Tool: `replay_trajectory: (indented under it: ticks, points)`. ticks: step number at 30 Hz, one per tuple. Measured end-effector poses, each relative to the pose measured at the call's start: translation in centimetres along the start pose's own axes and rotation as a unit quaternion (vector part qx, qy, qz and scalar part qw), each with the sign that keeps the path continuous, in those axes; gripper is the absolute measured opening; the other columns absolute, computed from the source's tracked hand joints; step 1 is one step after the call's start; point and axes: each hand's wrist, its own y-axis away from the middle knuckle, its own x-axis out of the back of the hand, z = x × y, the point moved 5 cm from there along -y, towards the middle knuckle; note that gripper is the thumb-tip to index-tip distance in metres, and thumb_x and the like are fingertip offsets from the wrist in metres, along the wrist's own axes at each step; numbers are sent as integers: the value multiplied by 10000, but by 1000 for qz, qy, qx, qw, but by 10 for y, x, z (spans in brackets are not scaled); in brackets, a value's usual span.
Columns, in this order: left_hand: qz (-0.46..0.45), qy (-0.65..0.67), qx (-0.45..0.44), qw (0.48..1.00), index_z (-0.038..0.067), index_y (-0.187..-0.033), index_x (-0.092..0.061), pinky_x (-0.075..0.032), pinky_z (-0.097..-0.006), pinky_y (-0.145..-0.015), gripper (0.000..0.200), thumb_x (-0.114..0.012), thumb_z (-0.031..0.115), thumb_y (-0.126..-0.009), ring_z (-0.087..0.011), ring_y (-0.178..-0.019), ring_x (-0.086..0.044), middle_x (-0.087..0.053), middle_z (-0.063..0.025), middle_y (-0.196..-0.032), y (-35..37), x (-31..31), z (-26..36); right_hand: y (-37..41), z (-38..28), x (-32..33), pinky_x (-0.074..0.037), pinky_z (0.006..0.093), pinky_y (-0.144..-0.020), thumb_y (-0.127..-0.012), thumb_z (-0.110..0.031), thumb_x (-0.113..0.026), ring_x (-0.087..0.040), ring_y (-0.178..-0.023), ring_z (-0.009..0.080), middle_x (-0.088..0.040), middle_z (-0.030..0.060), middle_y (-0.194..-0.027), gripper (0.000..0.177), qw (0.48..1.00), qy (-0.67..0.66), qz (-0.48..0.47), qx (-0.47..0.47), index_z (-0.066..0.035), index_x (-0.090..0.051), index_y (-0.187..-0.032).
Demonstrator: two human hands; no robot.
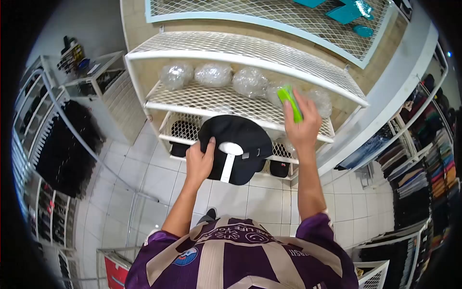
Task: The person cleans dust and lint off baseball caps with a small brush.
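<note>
My left hand (pixel 199 164) is closed on the edge of a black cap (pixel 255 139), thumb on top. The cap is tilted so its back opening and strap fitting show, and a white tag (pixel 227 168) hangs from it. Raised to the right of the cap, my right hand (pixel 304 120) grips a small bright green brush (pixel 290 103); its bristles are not clearly visible. The brush is apart from the cap, in front of the shelf.
A white mesh shelf rack (pixel 192 100) stands ahead, with several clear plastic-wrapped round forms (pixel 213 75) on it. More black caps (pixel 279 168) sit on lower shelves. Dark garments (pixel 67 144) hang at left, and folded clothes (pixel 414 178) fill racks at right.
</note>
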Motion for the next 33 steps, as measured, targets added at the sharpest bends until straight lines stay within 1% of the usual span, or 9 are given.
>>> replay_trajectory:
  ticks: [4,15,17,20,25,26,27,31,33]
  points:
    - [-14,49,-46,998,-98,-786,-602,-449,-480,-661,445,-624,311,-959,-422,-649,-578,-588,-292,-677,-66,-16,8,-96,0,-49,-540,424,-835,-713,-203,-737,-655,-909,343,-636,207,-1017,515,994,57,38,89,-25,-723,-1196]
    - [-78,127,-23,988,-113,-754,-578,-408,-445,-615,508,-618,340,-983,-291,-600,-494,-546,-226,-621,-138,-52,-20,-145,74,-134,-517,401,-942,-819,-330,-791,-661,-1073,372,-677,234,-1155,470,995,74,-69,-11,-35,-728,-1178]
    - [-126,120,-6,985,-106,-745,-574,-403,-430,-613,500,-622,331,-984,-267,-598,-478,-534,-209,-605,-132,-49,-9,-133,50,-110,-504,417,-972,-812,-344,-798,-627,-1132,392,-640,238,-1232,511,991,73,77,87,-20,-709,-1197]
    - [-62,129,-39,989,-104,-729,-545,-382,-424,-580,518,-618,336,-993,-220,-578,-445,-477,-155,-563,-128,-59,-7,-72,30,-58,-468,401,-1009,-838,-205,-800,-589,-1217,345,-591,236,-1325,538,987,17,151,48,34,-631,-1289]
    - [-118,107,-12,987,-92,-649,-509,-352,-411,-547,591,-614,367,-1006,-157,-592,-428,-479,-125,-573,-97,-98,-22,125,52,-64,-395,420,-1091,-850,-158,-810,-508,-1297,308,-509,194,-1395,828,932,-165,89,-309,52,-348,-1503]
    - [-129,107,26,986,-86,-644,-507,-352,-411,-547,591,-615,369,-1005,-153,-591,-422,-479,-111,-574,-84,-110,-19,160,65,-72,-449,402,-1044,-827,-139,-836,-531,-1274,288,-506,205,-1380,886,927,-178,73,-322,57,-308,-1510]
    - [-142,104,59,983,-80,-638,-505,-351,-411,-547,593,-617,372,-1005,-149,-591,-415,-480,-97,-575,-69,-123,-16,167,50,-70,-492,358,-991,-801,-107,-859,-571,-1222,269,-512,212,-1350,878,855,-287,95,-421,60,-323,-1475]
    - [-158,242,1,957,-91,-711,-551,-380,-369,-568,523,-597,324,-1026,-133,-637,-459,-530,-77,-621,-8,-175,1,227,66,-43,-517,326,-949,-761,-84,-892,-617,-1125,237,-560,196,-1271,807,785,-300,172,-513,61,-383,-1370]
    - [-258,115,89,955,-104,-820,-607,-429,-334,-625,454,-576,291,-1040,-125,-698,-514,-605,-82,-700,23,-188,-11,259,71,-23,-519,329,-945,-744,-88,-907,-625,-1105,237,-574,192,-1250,793,770,-266,192,-547,57,-402,-1338]
